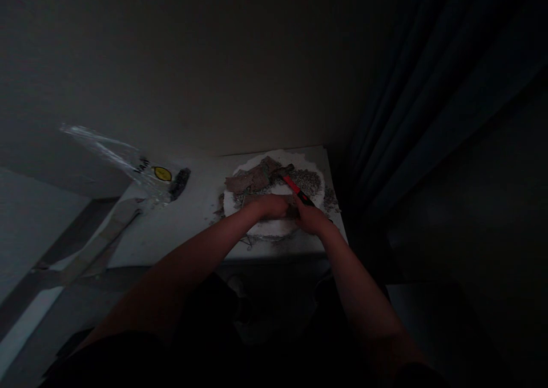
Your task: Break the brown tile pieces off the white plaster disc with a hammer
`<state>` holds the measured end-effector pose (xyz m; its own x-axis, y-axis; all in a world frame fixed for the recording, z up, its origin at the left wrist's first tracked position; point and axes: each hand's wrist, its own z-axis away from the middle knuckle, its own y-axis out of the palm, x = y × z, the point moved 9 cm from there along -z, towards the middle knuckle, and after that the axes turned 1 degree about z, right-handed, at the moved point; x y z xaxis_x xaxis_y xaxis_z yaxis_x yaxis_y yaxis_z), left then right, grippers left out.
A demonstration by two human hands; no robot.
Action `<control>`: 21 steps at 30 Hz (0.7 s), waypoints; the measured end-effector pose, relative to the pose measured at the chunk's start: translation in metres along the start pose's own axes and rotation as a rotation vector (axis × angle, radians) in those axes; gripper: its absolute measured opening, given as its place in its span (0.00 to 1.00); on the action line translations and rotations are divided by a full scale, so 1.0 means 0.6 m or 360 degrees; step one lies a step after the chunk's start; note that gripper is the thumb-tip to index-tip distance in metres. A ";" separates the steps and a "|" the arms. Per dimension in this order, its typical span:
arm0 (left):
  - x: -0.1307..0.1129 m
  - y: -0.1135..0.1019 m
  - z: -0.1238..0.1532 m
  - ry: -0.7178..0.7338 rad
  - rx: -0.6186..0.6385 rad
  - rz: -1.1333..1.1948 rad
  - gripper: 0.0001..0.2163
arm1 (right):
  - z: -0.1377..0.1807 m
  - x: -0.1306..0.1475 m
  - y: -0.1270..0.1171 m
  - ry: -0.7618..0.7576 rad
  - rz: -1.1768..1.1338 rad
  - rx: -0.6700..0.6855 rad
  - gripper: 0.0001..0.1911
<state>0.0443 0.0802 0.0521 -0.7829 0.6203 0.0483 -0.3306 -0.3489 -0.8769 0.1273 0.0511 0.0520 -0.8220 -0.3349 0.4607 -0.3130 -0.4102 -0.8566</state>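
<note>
The picture is very dark. My left hand (pixel 273 206) is curled over a rough brown slab (pixel 252 198), its fingers pointing inward. Close beside it, my right hand (pixel 311 219) is closed at the slab's right end, thumb uppermost and the other fingers mostly hidden. A hammer (pixel 295 187) with a red and black handle lies just beyond the right hand, its dark head on the rubble; the handle runs close to the thumb. Another broken brown slab (pixel 248 180) and grey grit (pixel 307 181) lie on a round white mat (pixel 280 155).
The white table (pixel 180 237) stands against a wall. On its left lies a clear plastic bag (pixel 141 171) with a yellow label and dark contents. Loose crumbs surround the mat. A dark curtain (pixel 428 102) hangs at the right. Strips of material (pixel 103 239) lean at the left edge.
</note>
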 end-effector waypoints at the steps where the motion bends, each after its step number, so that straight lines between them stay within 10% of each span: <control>1: 0.002 0.000 0.000 -0.0018 0.0004 -0.0015 0.15 | 0.000 0.000 -0.001 0.0001 0.0002 -0.0001 0.46; 21: 0.011 -0.001 0.005 0.0006 -0.0087 -0.0061 0.15 | -0.001 -0.001 0.003 -0.0014 0.0022 0.0006 0.46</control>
<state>0.0378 0.0827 0.0545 -0.7683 0.6350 0.0810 -0.3310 -0.2858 -0.8993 0.1269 0.0509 0.0499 -0.8218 -0.3482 0.4510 -0.3000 -0.4086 -0.8620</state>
